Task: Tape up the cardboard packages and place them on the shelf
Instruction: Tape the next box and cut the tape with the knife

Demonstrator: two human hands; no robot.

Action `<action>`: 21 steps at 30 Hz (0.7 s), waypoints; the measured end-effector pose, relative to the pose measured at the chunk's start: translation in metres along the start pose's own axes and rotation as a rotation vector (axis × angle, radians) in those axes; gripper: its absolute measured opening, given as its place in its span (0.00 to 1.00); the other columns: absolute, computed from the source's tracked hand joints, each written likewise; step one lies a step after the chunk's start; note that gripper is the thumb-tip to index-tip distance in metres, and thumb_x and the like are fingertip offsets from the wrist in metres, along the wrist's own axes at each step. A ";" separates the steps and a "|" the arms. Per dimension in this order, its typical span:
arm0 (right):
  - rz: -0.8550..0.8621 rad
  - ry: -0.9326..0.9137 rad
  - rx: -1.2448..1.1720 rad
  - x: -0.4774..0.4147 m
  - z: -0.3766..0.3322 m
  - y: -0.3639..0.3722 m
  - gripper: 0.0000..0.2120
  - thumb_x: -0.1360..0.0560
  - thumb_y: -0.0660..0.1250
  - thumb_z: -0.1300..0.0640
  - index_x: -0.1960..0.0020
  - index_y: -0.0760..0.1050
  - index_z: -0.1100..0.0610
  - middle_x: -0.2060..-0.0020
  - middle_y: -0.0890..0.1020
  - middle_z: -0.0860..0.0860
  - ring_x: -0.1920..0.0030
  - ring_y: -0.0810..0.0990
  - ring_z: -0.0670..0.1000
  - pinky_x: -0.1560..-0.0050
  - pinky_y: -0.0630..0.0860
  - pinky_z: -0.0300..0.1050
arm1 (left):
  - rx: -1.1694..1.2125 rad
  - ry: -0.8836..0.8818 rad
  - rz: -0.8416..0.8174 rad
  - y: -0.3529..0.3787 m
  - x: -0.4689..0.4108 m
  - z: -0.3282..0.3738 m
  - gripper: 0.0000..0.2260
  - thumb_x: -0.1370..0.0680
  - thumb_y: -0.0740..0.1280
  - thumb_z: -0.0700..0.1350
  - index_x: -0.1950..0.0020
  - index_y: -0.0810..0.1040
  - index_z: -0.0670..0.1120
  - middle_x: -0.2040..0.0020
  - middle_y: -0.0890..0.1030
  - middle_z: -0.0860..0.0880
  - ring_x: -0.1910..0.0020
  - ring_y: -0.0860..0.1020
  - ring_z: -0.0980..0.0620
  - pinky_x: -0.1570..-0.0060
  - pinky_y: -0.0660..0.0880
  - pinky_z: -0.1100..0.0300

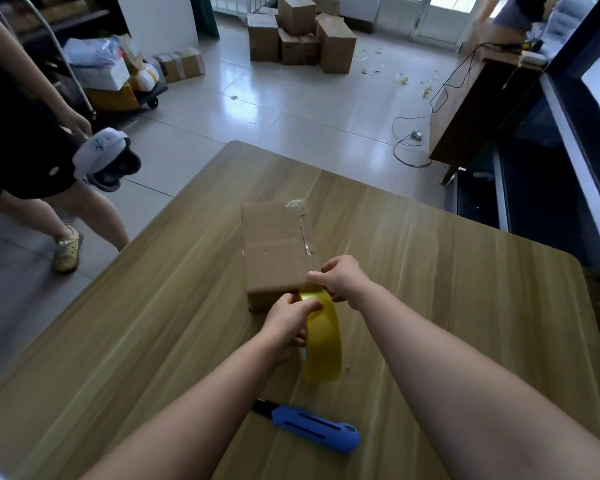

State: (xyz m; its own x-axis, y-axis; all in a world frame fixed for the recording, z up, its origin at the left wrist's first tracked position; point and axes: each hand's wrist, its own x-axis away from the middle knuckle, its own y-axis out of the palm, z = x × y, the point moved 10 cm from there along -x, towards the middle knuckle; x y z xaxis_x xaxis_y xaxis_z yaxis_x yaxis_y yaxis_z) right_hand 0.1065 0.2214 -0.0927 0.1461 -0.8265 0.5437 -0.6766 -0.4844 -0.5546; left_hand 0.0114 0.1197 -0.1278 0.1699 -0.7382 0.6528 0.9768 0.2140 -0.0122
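I judge the job barely begun. The box lies flat mid-table, just ahead of my hands, with clear tape along its right edge and far corner, but its near end is not yet sealed and nothing is shelved. My left hand has its fingers curled round the yellow roll, which stands on edge against the box's near end. My right hand pinches the tape's free end at the box's near right corner. A blue knife lies nearer me, apart from both hands. The table is pale wood-grain; beyond it are a tiled floor, stacked cartons, a loaded cart, paper scraps and a person at left
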 end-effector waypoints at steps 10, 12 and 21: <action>0.136 0.032 0.011 -0.007 0.005 -0.007 0.12 0.29 0.77 0.51 0.53 0.77 0.56 0.53 0.82 0.53 0.53 0.82 0.55 0.46 0.81 0.54 | -0.062 0.015 -0.048 0.000 -0.008 -0.001 0.25 0.24 0.68 0.52 0.31 0.67 0.43 0.61 0.76 0.45 0.71 0.74 0.52 0.75 0.70 0.61; 0.150 0.052 0.006 -0.007 0.007 -0.008 0.14 0.30 0.77 0.51 0.50 0.79 0.56 0.52 0.82 0.53 0.51 0.83 0.56 0.45 0.80 0.53 | -0.060 -0.013 -0.067 0.001 -0.007 -0.001 0.27 0.24 0.68 0.52 0.30 0.66 0.42 0.61 0.76 0.45 0.73 0.75 0.52 0.76 0.70 0.62; 0.165 0.077 -0.167 -0.009 0.014 -0.001 0.12 0.30 0.77 0.55 0.55 0.75 0.56 0.57 0.82 0.55 0.56 0.84 0.58 0.51 0.83 0.55 | -0.015 -0.053 -0.137 0.004 -0.001 -0.009 0.23 0.21 0.64 0.49 0.28 0.65 0.46 0.67 0.74 0.47 0.79 0.72 0.55 0.76 0.68 0.62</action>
State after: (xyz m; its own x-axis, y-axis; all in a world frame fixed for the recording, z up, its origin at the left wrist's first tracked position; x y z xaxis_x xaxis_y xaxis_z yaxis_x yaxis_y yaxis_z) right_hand 0.1157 0.2257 -0.1056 -0.0274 -0.8633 0.5039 -0.7975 -0.2850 -0.5317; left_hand 0.0164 0.1158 -0.1356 0.0279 -0.7248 0.6884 0.9922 0.1038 0.0692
